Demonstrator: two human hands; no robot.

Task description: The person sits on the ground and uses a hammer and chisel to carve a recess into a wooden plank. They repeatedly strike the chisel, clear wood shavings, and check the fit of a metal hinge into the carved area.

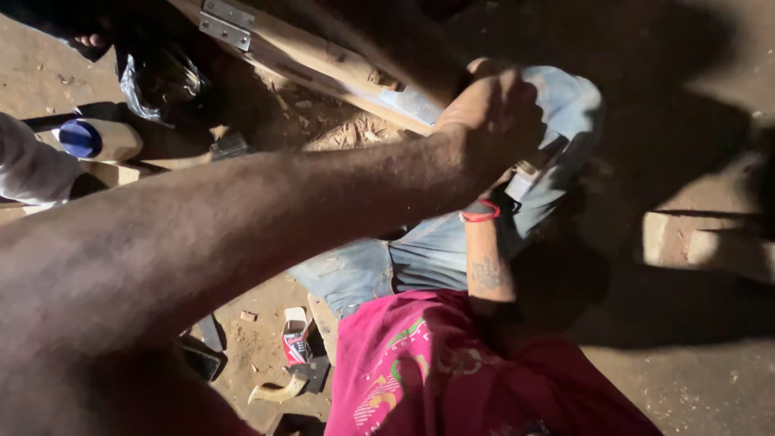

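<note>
My left arm stretches from the lower left across the view. My left hand (pixel 494 113) is curled, back up, over the lower end of a long wooden beam (pixel 323 60) that rests against my knee in blue jeans (pixel 565 105). A pale object (pixel 533 169) pokes out under that hand; what it is stays unclear. My right forearm (pixel 487 258), with a red thread at the wrist, rises from my pink shirt (pixel 452 371) and ends under the left hand. The right hand itself is hidden.
A metal hinge (pixel 226 24) is screwed to the beam's upper part. At the left are a black plastic bag (pixel 161 81), a white cylinder with a blue cap (pixel 85 139) and another person's white sleeve (pixel 28 169). A small carton (pixel 296 339) and a curved-handled tool (pixel 278 391) lie on the dirt floor. Wooden blocks (pixel 702 242) sit right.
</note>
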